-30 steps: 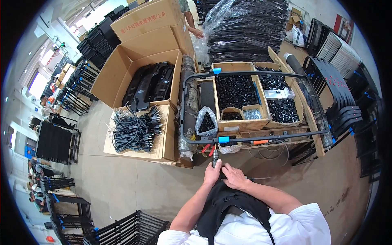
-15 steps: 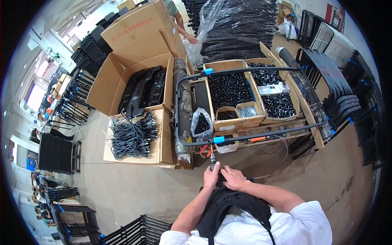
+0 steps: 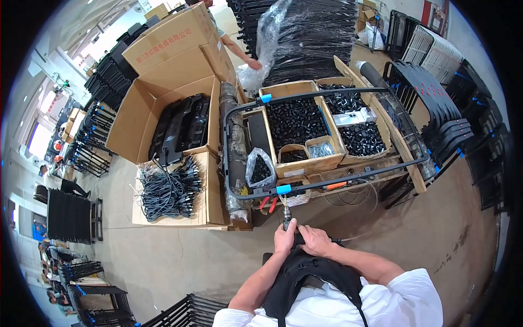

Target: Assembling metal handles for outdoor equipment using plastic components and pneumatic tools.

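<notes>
Both my hands are closed round a dark power screwdriver (image 3: 287, 216) with a thin hose trailing off to the right. My left hand (image 3: 284, 238) wraps its front body, thumb on top. My right hand (image 3: 315, 240) grips the rear part, which it largely hides. The bit points away from me and reaches the near bar of a black metal frame (image 3: 338, 180), beside a blue clip (image 3: 284, 189); whether it touches a screw is too small to tell. Red-handled pliers (image 3: 265, 204) lie just left of the bit. The frame rests across the parts bench.
Wooden bins of black plastic pieces (image 3: 297, 122) and a small box of screws (image 3: 319, 149) sit under the frame. Left stand a carton of black parts (image 3: 125, 128) and a heap of black cables (image 3: 169, 188). A co-worker's hand (image 3: 254, 64) is by wrapped stacks behind.
The bench and frame sit slightly further left and, at the near side, lower in view. The bit stays near the blue clip, both hands still on the screwdriver. The co-worker's arm shows more fully.
</notes>
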Available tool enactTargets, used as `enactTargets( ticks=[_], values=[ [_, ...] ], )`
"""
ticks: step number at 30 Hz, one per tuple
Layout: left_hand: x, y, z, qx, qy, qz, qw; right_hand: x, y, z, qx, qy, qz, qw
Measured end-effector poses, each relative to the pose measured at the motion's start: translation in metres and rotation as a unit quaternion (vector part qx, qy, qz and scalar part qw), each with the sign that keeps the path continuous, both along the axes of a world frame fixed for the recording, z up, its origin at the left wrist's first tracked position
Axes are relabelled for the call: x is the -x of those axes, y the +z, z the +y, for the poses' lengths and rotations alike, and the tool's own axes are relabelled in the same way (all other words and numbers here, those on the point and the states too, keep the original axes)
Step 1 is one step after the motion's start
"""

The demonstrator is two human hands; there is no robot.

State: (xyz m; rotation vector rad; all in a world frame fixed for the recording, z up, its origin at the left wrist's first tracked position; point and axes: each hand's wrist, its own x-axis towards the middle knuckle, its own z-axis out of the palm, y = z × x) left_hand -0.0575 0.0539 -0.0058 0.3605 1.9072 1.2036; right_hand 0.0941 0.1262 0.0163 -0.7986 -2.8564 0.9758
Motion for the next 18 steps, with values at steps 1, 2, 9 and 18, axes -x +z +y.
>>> enactTargets(
  ticks=[1, 2, 9, 18],
  values=[
    [0.001, -0.002, -0.002, 0.005, -0.01, -0.003, 1.0, 0.001, 0.004, 0.0, 0.001, 0.001, 0.0, 1.0],
    [0.002, -0.003, -0.002, 0.007, -0.009, -0.003, 1.0, 0.002, 0.008, 0.001, 0.002, -0.004, 0.007, 1.0],
    [0.0, -0.002, 0.007, 0.013, -0.004, -0.015, 1.0, 0.0, 0.0, 0.01, 0.031, -0.005, -0.018, 0.999],
    [0.007, -0.01, 0.015, 0.037, -0.017, 0.033, 0.999, 0.008, 0.01, 0.02, 0.046, -0.007, -0.004, 0.999]
  ],
)
